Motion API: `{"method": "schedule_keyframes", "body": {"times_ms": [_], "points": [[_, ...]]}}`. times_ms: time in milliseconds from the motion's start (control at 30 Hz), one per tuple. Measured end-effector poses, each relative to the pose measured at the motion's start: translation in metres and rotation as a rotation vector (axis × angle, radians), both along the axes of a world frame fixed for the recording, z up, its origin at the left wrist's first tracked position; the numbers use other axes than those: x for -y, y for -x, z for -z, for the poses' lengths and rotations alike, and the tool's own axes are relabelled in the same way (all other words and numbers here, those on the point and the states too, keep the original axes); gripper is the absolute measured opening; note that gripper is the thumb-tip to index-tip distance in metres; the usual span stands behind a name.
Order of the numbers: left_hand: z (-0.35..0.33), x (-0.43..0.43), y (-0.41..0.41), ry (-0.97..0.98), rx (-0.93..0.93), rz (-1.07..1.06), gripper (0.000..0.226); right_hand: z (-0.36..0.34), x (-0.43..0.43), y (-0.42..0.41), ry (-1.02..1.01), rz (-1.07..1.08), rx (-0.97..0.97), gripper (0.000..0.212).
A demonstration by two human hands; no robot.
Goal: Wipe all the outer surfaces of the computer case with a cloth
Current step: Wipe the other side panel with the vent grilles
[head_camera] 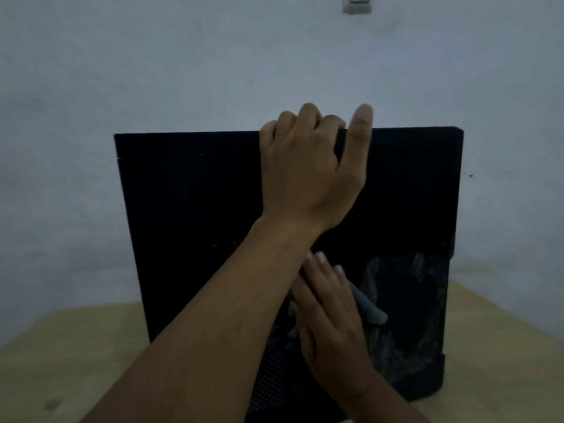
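Note:
A black computer case (pixel 189 209) stands upright on a wooden table, its broad side panel facing me. My left hand (pixel 308 172) reaches across and grips the case's top edge, fingers curled over it and the thumb sticking up. Lower down, my right hand (pixel 326 306) presses a grey cloth (pixel 370 309) flat against the side panel with straight fingers. Most of the cloth is hidden under the hand and my left forearm. Pale streaks show on the panel to the right of the cloth.
The light wooden table (pixel 76 346) extends to both sides of the case. A pale wall rises right behind it, with a light switch (pixel 357 4) at the top. The room is dim.

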State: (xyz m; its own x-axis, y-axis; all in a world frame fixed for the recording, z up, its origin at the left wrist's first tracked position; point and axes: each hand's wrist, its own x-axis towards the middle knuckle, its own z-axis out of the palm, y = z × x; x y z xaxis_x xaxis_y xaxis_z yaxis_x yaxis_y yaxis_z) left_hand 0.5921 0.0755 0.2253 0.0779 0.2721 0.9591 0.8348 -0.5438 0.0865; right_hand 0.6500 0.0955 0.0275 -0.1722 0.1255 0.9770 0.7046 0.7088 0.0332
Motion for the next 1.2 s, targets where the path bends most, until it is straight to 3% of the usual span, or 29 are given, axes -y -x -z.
{"method": "schedule_keyframes", "body": {"times_ms": [167,233,333,433,500,600,733,833,900,1033,1200], "points": [[0.0,-0.005,-0.009,-0.017,0.061,-0.031,0.054,-0.036,-0.003,-0.048,-0.091,0.029,0.44,0.044],[0.0,-0.005,-0.011,-0.02,0.068,-0.07,0.054,-0.062,-0.008,-0.058,-0.123,0.054,0.321,0.039],[0.002,-0.005,-0.013,-0.028,0.081,-0.082,0.053,-0.081,-0.015,-0.065,-0.054,0.071,-0.107,0.04],[0.004,-0.008,-0.014,-0.06,0.094,-0.098,0.049,-0.069,-0.016,-0.059,0.038,0.032,-0.453,0.045],[0.006,-0.011,-0.017,-0.094,0.099,-0.115,0.045,-0.048,-0.014,-0.045,0.092,0.035,-0.585,0.047],[0.01,-0.017,-0.02,-0.132,0.097,-0.153,0.045,-0.019,-0.006,-0.017,0.148,0.053,-0.607,0.05],[0.015,-0.022,-0.023,-0.183,0.071,-0.213,0.035,-0.005,-0.002,-0.009,0.126,0.069,-0.387,0.053],[0.018,-0.024,-0.021,-0.214,0.046,-0.218,0.033,-0.029,-0.006,-0.036,0.059,0.064,-0.18,0.056],[0.017,-0.023,-0.02,-0.218,0.044,-0.228,0.033,-0.053,-0.013,-0.055,0.024,0.058,-0.142,0.055],[0.018,-0.021,-0.022,-0.194,0.069,-0.216,0.035,-0.075,-0.029,-0.072,0.013,0.109,-0.444,0.049],[0.02,-0.018,-0.023,-0.204,0.103,-0.184,0.037,-0.043,-0.031,-0.064,0.092,0.098,-0.927,0.051]]}}
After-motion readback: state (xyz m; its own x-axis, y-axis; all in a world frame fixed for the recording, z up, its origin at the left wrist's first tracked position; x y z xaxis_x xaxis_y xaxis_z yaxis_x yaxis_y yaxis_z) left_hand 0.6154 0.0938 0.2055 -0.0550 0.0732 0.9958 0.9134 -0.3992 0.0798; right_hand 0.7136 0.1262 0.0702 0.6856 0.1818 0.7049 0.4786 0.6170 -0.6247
